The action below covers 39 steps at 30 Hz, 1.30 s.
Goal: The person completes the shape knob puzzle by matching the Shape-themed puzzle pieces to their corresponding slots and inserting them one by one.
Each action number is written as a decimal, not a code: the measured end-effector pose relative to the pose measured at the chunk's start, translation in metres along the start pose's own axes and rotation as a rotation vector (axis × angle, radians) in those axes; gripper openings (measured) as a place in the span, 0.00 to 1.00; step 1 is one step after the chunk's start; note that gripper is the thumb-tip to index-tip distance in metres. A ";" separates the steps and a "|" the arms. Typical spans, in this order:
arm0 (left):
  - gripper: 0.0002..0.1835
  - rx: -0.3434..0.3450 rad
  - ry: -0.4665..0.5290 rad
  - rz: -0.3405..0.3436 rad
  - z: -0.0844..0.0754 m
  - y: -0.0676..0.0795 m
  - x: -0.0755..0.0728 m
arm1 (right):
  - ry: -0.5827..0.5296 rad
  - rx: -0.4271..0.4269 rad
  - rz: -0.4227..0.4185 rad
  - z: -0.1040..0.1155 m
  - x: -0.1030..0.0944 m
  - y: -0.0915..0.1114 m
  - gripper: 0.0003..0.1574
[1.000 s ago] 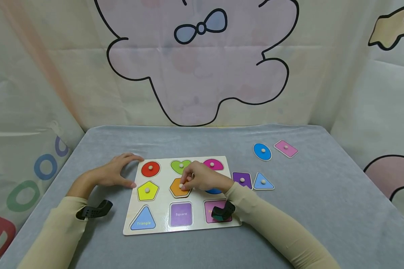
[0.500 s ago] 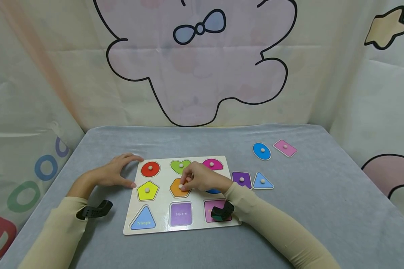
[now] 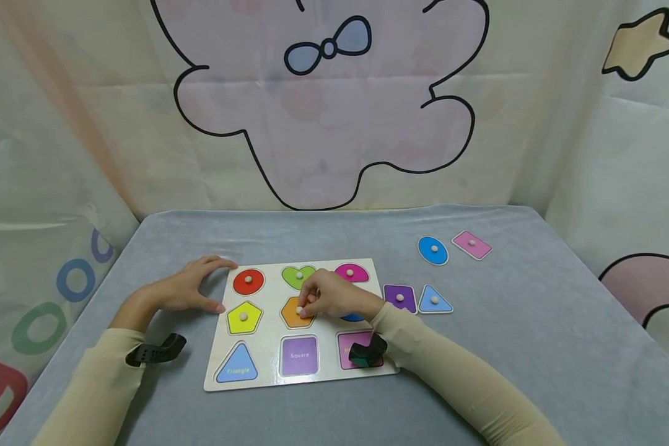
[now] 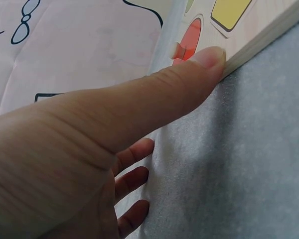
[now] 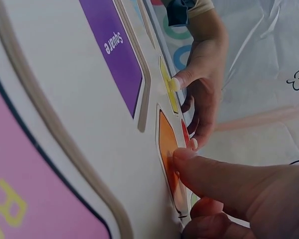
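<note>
A white wooden shape puzzle board (image 3: 267, 367) lies on the cloth. My right hand (image 3: 337, 294) pinches the knob of the orange hexagon puzzle piece (image 3: 291, 318), which sits at its slot in the middle of the board. The right wrist view shows the thumb against the orange piece (image 5: 168, 142). At the board's left edge, my left hand (image 3: 186, 286) is spread, with thumb and forefinger touching the edge. Its thumb (image 4: 189, 82) presses by the corner near the red circle (image 4: 192, 37). Seated around are the yellow pentagon (image 3: 241, 324), green heart (image 3: 291, 276) and magenta piece (image 3: 354, 271).
Right of the board lie a purple square (image 3: 393, 301) and a blue triangle (image 3: 432, 308). Farther back are a blue oval (image 3: 428, 256) and a pink piece (image 3: 468, 249). The board's front row shows printed triangle, square (image 3: 299, 365) and pink slots. Grey cloth (image 3: 513, 322) covers the table.
Both hands keep their places. The orange hexagon lies slightly flatter in its slot than a second ago. The head view has shifted a little.
</note>
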<state>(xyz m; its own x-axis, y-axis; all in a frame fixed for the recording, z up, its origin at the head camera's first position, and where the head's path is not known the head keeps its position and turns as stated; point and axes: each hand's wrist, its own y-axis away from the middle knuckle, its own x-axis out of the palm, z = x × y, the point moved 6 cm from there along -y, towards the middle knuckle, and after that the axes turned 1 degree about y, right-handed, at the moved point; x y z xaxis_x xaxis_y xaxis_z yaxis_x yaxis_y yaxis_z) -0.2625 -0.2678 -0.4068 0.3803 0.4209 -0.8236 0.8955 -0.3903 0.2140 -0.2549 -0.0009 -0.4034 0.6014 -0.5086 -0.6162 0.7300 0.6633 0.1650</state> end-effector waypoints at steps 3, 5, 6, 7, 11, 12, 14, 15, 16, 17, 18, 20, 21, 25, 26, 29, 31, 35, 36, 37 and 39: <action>0.47 -0.007 0.000 0.000 0.001 0.001 0.002 | 0.004 0.000 0.005 0.000 0.001 0.001 0.05; 0.47 -0.008 0.000 -0.001 0.001 0.001 0.002 | 0.003 -0.006 0.010 0.001 0.001 0.001 0.05; 0.47 -0.010 0.000 0.000 0.001 0.001 0.002 | 0.007 -0.012 0.011 0.001 0.001 0.001 0.06; 0.47 -0.009 0.002 -0.001 0.001 0.001 0.002 | 0.009 -0.022 0.011 0.001 0.000 0.000 0.06; 0.47 -0.012 0.010 -0.001 0.000 0.001 0.002 | 0.019 -0.042 0.003 0.003 -0.005 -0.001 0.09; 0.47 -0.010 0.011 -0.003 0.000 0.001 0.002 | 0.021 -0.044 -0.001 0.004 -0.007 -0.001 0.09; 0.47 -0.008 0.011 -0.005 0.000 0.001 0.001 | 0.025 -0.044 -0.006 0.006 -0.011 -0.001 0.10; 0.47 -0.007 0.010 -0.007 0.000 0.002 0.001 | 0.030 -0.042 -0.007 0.006 -0.013 0.000 0.11; 0.47 -0.006 0.010 -0.008 0.000 0.002 0.002 | 0.032 -0.042 -0.010 0.007 -0.015 0.001 0.11; 0.47 -0.006 0.011 -0.009 0.000 0.002 0.002 | 0.036 -0.042 -0.013 0.007 -0.017 0.002 0.12; 0.47 -0.005 0.011 -0.010 0.000 0.002 0.002 | 0.039 -0.043 -0.014 0.007 -0.019 0.003 0.12; 0.47 -0.006 0.013 -0.011 0.001 0.003 0.002 | 0.040 -0.044 -0.015 0.007 -0.022 0.006 0.13; 0.47 -0.005 0.013 -0.012 0.001 0.003 0.002 | 0.041 -0.040 -0.018 0.006 -0.024 0.008 0.13; 0.47 -0.004 0.005 -0.013 -0.001 0.003 0.002 | 0.043 -0.040 -0.034 0.000 -0.032 0.017 0.14; 0.47 -0.005 0.000 -0.012 -0.002 0.002 0.003 | 0.051 -0.041 -0.043 -0.002 -0.034 0.020 0.14; 0.48 -0.012 -0.008 -0.009 -0.002 0.002 0.003 | 0.062 -0.035 -0.074 -0.009 -0.041 0.027 0.14; 0.48 -0.014 -0.010 -0.009 -0.003 0.001 0.004 | 0.066 -0.023 -0.096 -0.012 -0.045 0.032 0.13; 0.48 -0.011 -0.003 -0.010 -0.002 0.000 0.004 | 0.067 -0.018 -0.128 -0.015 -0.053 0.042 0.12; 0.48 -0.011 -0.001 -0.010 -0.002 0.000 0.003 | 0.065 -0.013 -0.130 -0.017 -0.054 0.043 0.12; 0.48 -0.008 -0.001 -0.009 -0.003 0.000 0.003 | 0.063 -0.012 -0.135 -0.017 -0.056 0.046 0.12; 0.48 -0.007 0.001 -0.008 -0.003 0.001 0.003 | 0.062 -0.006 -0.140 -0.020 -0.060 0.049 0.13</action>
<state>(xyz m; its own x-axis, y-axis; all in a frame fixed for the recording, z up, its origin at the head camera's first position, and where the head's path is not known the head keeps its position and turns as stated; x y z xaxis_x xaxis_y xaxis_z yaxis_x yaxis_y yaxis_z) -0.2604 -0.2645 -0.4073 0.3730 0.4245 -0.8250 0.9002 -0.3811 0.2109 -0.2613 0.0731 -0.3741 0.4721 -0.5617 -0.6794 0.8035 0.5912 0.0696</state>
